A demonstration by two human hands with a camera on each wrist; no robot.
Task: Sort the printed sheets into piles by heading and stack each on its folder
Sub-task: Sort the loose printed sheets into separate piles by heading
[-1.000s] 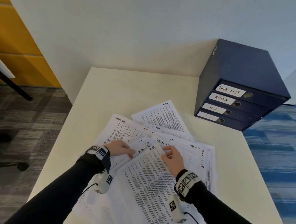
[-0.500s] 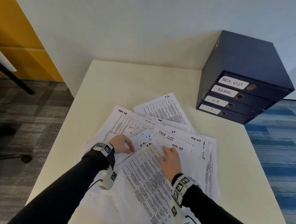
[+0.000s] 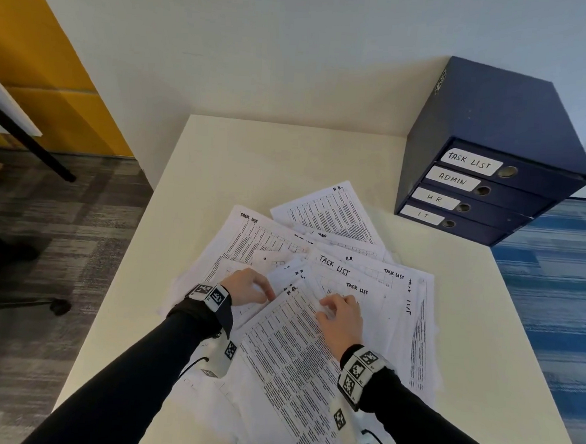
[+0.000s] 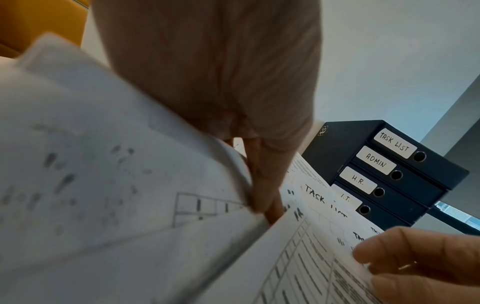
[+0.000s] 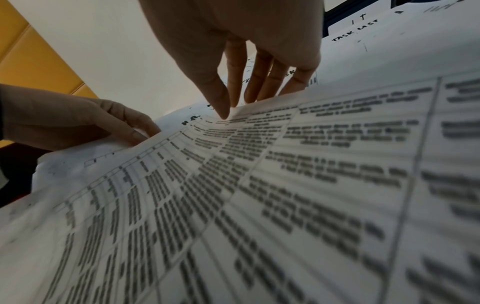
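Since a second ago the left hand has slid a little leftward and now curls its fingertips on the sheets beside the H.R. sheet; the right hand has drawn back and pinches that sheet's top edge (thumb above, fingers beneath). The spread pile lies unsorted mid-table, the labelled folders well apart at far right; I judge sorting is only beginning.

White printed paper sheets carry black text in ruled grids with black handwritten headings, spread over a cream flat-topped table. At 2 o'clock, four dark navy box folders bear white rectangular spine labels lettered in black. Black long sleeves end in white wristbands with black square-code patterns, and at 10 o'clock a mustard-yellow wall panel meets mottled grey carpet, with striped blue carpet at 3 o'clock.
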